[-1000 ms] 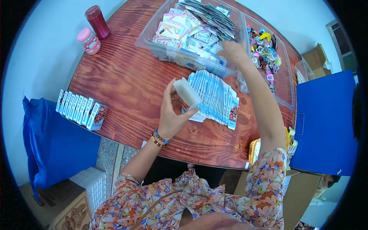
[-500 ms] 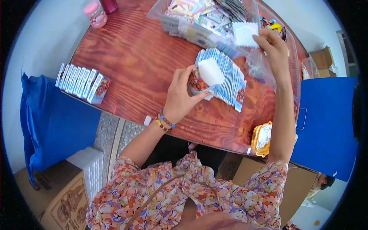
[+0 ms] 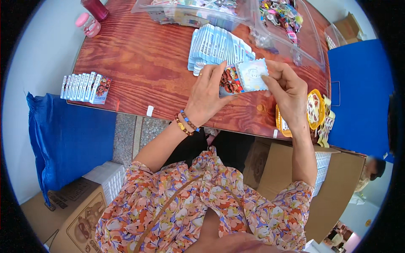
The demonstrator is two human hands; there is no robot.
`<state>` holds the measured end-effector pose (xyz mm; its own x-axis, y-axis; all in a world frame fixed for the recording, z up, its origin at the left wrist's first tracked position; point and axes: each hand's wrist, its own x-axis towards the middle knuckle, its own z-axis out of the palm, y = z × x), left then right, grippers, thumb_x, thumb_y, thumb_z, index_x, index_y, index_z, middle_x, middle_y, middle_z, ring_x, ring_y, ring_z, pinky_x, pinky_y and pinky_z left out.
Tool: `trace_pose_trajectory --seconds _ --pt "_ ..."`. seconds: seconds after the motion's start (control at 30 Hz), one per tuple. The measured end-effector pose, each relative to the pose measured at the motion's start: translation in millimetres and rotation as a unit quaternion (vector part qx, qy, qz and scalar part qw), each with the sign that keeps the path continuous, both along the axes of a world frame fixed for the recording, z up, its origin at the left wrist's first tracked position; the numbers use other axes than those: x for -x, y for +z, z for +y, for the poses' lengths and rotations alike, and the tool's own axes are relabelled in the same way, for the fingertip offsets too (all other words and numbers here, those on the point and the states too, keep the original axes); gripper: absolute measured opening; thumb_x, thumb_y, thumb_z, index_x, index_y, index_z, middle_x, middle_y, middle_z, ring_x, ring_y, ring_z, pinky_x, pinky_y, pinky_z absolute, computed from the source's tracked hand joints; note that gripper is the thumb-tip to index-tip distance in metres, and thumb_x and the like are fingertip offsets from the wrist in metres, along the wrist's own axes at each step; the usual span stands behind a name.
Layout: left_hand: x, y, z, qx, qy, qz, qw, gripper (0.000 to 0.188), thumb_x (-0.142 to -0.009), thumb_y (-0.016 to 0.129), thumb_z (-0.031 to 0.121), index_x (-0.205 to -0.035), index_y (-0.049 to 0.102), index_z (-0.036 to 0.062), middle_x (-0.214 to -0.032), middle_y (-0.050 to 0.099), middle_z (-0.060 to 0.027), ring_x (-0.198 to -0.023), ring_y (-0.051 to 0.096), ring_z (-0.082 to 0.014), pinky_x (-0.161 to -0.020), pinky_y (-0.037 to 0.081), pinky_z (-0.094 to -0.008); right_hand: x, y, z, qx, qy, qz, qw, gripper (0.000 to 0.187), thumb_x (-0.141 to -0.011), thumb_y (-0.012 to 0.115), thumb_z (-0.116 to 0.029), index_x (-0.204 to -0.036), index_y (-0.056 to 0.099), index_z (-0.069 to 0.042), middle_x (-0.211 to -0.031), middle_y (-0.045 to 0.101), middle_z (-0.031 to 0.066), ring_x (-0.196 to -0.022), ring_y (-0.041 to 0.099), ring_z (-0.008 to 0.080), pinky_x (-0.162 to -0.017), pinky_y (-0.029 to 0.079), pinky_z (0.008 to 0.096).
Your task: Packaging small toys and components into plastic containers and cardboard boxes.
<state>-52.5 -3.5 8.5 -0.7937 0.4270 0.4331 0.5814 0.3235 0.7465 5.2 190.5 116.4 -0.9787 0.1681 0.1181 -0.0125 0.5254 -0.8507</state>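
Note:
My left hand (image 3: 204,92) grips a small printed cardboard box (image 3: 229,82) with a picture of figures on its face, above the front part of the table. My right hand (image 3: 290,89) pinches a small pale square packet (image 3: 254,75) with zigzag edges, a faint drawing on it. The packet is right up against the right end of the box; whether part of it is inside, I cannot tell. Just beyond my hands lies a fanned stack of flat light-blue boxes (image 3: 217,47). At the table's left edge several filled-out boxes (image 3: 86,87) stand in a row.
Across the back sits a clear plastic bin (image 3: 168,16) of packets. Beside it a clear tub (image 3: 314,57) holds small colourful trinkets. Yellow baskets (image 3: 317,122) are at the right. A pink-lidded jar (image 3: 90,27) stands back left. Blue covers hang on both sides.
My right hand has brought the packet from the bin's edge toward me, to the box. My left hand has turned the box, and its white flap no longer shows. The view has shifted.

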Motion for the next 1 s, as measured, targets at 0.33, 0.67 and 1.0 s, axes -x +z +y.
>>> trace_pose_trajectory --seconds 0.33,0.67,1.0 --pt "-16.1 -6.3 11.4 0.027 -0.035 0.005 0.999 0.085 -0.070 0.087 0.021 -0.139 0.043 -0.0015 -0.117 0.051 -0.0185 -0.109 0.055 -0.0368 -0.092 0.049 -0.0439 -31.5 5.9 16.2 -0.237 -0.018 0.091 0.967 0.022 -0.092 0.065 -0.004 -0.113 0.069 0.001 -0.094 0.065 0.0063 -0.079 0.059 0.0118 -0.065 0.047 0.0262" --pt "-49.5 -10.3 21.3 0.055 -0.109 -0.041 0.992 0.085 -0.072 0.086 0.027 -0.140 0.044 -0.0003 -0.122 0.053 -0.0196 -0.112 0.056 -0.0366 -0.094 0.049 -0.0443 -95.1 -66.0 151.6 -0.276 -0.082 -0.240 0.927 0.026 -0.088 0.070 -0.016 -0.105 0.069 0.003 -0.087 0.072 0.0129 -0.076 0.069 0.0193 -0.070 0.053 0.0325" --pt "-71.3 -19.7 25.8 0.086 -0.161 -0.076 0.980 0.086 -0.071 0.087 0.027 -0.141 0.044 0.0015 -0.126 0.054 -0.0183 -0.114 0.057 -0.0369 -0.092 0.051 -0.0444 -93.2 -107.7 152.5 -0.332 -0.107 -0.143 0.926 0.018 -0.085 0.067 -0.014 -0.096 0.065 0.000 -0.087 0.068 0.0158 -0.078 0.065 0.0310 -0.074 0.051 0.0403"
